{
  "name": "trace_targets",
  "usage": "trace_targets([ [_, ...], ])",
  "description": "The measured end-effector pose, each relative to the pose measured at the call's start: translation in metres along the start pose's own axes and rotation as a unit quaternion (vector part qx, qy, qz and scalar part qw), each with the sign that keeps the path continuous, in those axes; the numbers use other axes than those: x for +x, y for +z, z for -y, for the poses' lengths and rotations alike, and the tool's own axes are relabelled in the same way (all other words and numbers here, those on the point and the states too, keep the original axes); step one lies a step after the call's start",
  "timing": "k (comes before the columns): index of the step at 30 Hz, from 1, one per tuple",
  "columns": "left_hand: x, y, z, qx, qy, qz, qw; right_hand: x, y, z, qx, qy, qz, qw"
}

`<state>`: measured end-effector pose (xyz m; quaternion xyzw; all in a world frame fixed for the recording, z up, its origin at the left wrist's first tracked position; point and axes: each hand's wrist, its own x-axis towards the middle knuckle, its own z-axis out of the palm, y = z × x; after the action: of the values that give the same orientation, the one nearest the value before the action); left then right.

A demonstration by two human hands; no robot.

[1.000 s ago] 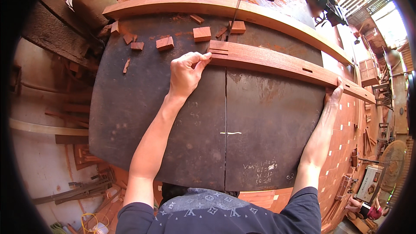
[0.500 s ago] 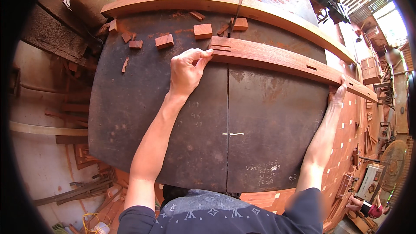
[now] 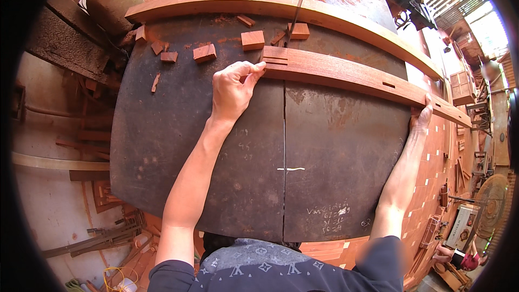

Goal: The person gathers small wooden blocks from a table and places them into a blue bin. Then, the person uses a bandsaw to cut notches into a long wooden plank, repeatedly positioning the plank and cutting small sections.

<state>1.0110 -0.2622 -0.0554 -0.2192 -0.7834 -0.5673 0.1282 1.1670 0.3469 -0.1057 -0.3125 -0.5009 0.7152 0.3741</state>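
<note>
A long reddish wooden beam (image 3: pixel 335 68) lies across the dark metal saw table (image 3: pixel 346 130), its left end at mid-table and its right end past the table's edge. Two narrow parallel slits are cut into the left end, and mortise slots show farther right. My left hand (image 3: pixel 233 89) pinches the near corner of that end between thumb and bent fingers. Farther right, my right hand (image 3: pixel 423 114) grips the near edge, thumb on top, other fingers mostly hidden underneath. The thin upright saw blade (image 3: pixel 299 10) stands at the beam's far side, close to the left end.
Behind the blade a longer wooden rail (image 3: pixel 232 2) spans the table. Several offcut blocks (image 3: pixel 205 53) and slivers lie left of the blade, among sawdust. A plastic jerrycan (image 3: pixel 114 1) stands at the far left. At lower right, another person (image 3: pixel 469 259) is beyond the tiled floor.
</note>
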Motion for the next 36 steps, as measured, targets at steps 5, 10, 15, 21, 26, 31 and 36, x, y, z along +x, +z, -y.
trace_targets([
  [5,0.000,0.000,0.001,0.004,0.009,-0.003,1.000,-0.003,-0.002,-0.001,0.004,0.002,-0.012,1.000],
  [10,0.001,0.001,0.002,0.006,0.005,-0.004,1.000,-0.006,-0.003,0.001,0.009,0.001,-0.017,1.000],
  [15,0.001,0.002,0.003,-0.008,0.003,-0.011,1.000,-0.011,0.004,0.003,0.011,-0.001,-0.034,0.999],
  [21,0.001,0.004,0.004,-0.005,0.008,-0.015,1.000,-0.011,0.002,0.004,0.011,0.002,-0.032,0.999],
  [26,0.001,0.002,0.006,-0.005,0.012,-0.011,1.000,-0.015,0.005,0.003,0.014,0.002,-0.032,0.999],
  [31,0.001,0.002,0.007,-0.007,0.027,-0.011,1.000,-0.015,0.007,0.006,0.016,0.005,-0.030,0.999],
  [36,0.001,0.003,0.005,-0.006,0.020,-0.010,1.000,-0.012,0.001,0.006,0.025,0.006,-0.040,0.999],
])
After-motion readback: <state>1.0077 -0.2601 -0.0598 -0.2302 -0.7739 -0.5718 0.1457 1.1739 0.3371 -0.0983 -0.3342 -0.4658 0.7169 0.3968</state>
